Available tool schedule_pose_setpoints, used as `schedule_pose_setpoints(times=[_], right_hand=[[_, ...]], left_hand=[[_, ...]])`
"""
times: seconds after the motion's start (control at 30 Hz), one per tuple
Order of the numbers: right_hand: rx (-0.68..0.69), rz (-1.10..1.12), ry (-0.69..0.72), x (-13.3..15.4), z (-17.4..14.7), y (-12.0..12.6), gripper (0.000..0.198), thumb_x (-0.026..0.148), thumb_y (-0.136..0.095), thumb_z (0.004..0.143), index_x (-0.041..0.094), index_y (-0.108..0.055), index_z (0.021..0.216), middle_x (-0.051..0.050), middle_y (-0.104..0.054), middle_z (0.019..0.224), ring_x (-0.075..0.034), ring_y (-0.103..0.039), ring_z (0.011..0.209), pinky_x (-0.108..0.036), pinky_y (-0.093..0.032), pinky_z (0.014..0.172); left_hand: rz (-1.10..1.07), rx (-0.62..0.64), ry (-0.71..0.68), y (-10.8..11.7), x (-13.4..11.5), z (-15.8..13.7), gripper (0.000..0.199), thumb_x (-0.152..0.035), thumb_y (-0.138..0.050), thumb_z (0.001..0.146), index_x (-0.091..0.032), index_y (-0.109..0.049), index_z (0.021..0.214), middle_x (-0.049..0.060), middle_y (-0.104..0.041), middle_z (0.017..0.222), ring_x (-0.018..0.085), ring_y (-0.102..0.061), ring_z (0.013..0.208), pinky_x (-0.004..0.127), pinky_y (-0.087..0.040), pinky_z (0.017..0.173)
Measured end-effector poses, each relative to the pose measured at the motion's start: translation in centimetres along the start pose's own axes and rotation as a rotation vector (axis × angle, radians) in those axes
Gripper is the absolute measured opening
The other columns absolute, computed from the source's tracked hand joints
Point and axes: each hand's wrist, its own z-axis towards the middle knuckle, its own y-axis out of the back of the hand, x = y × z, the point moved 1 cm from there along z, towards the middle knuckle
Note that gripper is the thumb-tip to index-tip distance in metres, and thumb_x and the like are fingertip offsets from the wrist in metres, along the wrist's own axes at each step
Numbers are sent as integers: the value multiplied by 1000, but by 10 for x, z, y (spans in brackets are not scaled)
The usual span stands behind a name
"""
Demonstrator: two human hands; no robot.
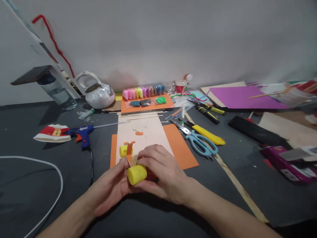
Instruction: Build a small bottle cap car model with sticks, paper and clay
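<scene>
Between my hands is a small craft model with a yellow cylinder (137, 175) at its near end and a second yellow cylinder (123, 151) farther off. Orange card pieces (129, 148) and a bundle of thin wooden sticks (134, 160) stand up from it. From the left, my left hand (115, 185) cups it, fingers closed against its side. My right hand (164, 172) grips it from the right, and its fingers hide part of the model. Beneath lie a pale wooden board (158, 132) and an orange sheet (182, 145).
A blue glue gun (85, 135) rests at left, its cord running toward me. On the right lie scissors (201, 143), a yellow utility knife (208, 135), pliers (209, 114) and a wooden strip (240, 186). Clay packets (143, 92) and a silver teapot (99, 96) stand behind.
</scene>
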Motion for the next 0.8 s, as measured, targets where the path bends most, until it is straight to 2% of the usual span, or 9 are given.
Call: schedule_pose_setpoints(times=[0.13, 0.2, 0.27, 0.37, 0.47, 0.53, 0.57, 0.67, 0.8], right_hand=[[-32, 78, -91, 4, -2, 15, 30, 37, -73, 88, 14, -63, 104, -11, -70, 104, -21, -62, 100, -37, -50, 89], [-12, 156, -188, 7, -1, 23, 29, 37, -75, 86, 16, -63, 101, -9, -70, 100, -20, -63, 94, -34, -50, 84], [20, 216, -268, 10, -1, 29, 26, 37, -75, 86, 17, -64, 99, -7, -69, 96, -18, -63, 88, -32, -50, 80], [43, 246, -320, 12, 0, 32, 24, 35, -75, 86, 17, -64, 97, -6, -69, 94, -17, -63, 85, -30, -49, 77], [47, 256, -335, 13, 0, 32, 22, 34, -74, 86, 17, -64, 97, -5, -69, 93, -17, -64, 84, -29, -49, 76], [52, 280, -329, 14, 0, 33, 20, 33, -73, 87, 18, -64, 96, -4, -69, 92, -16, -64, 84, -28, -48, 75], [57, 291, -324, 14, 1, 33, 19, 33, -73, 87, 19, -64, 95, -4, -69, 92, -16, -64, 85, -28, -48, 75], [107, 314, -305, 18, 5, 35, 21, 37, -73, 87, 20, -65, 97, -4, -69, 94, -17, -65, 87, -29, -49, 78], [182, 377, -254, 22, 10, 37, 27, 49, -67, 90, 24, -66, 97, -4, -70, 93, -18, -66, 86, -30, -50, 76]], left_hand=[[500, -76, -22, 1, -10, -7, 45, -57, -55, 92, -15, -69, 86, 8, -71, 76, 18, -66, 65, 27, -55, 61], [726, -211, -179, 0, -19, -13, 44, -57, -59, 90, -16, -67, 76, 2, -62, 61, 12, -54, 52, 21, -43, 50], [859, -404, -405, -2, -27, -19, 38, -51, -65, 88, -17, -64, 69, -3, -53, 56, 9, -45, 51, 19, -36, 49], [884, -563, -578, -3, -27, -20, 26, -43, -71, 85, -19, -67, 76, -3, -55, 64, 11, -48, 59, 19, -39, 56], [714, -496, -545, -2, -17, -12, 26, -41, -74, 83, -21, -69, 99, 2, -68, 96, 16, -62, 89, 21, -49, 77], [547, -399, -448, -2, -11, -6, 38, -43, -75, 82, -23, -65, 114, 6, -65, 122, 21, -62, 108, 28, -50, 90], [462, -344, -374, -1, -9, -4, 43, -45, -75, 83, -24, -64, 119, 7, -63, 128, 22, -63, 110, 32, -51, 92], [259, -163, -150, 0, -7, -2, 46, -52, -72, 83, -21, -66, 117, 10, -68, 119, 21, -69, 92, 37, -56, 86], [124, 72, -50, 4, -7, 0, 53, -52, -84, 69, -14, -71, 105, 10, -70, 92, 17, -68, 72, 26, -58, 60]])
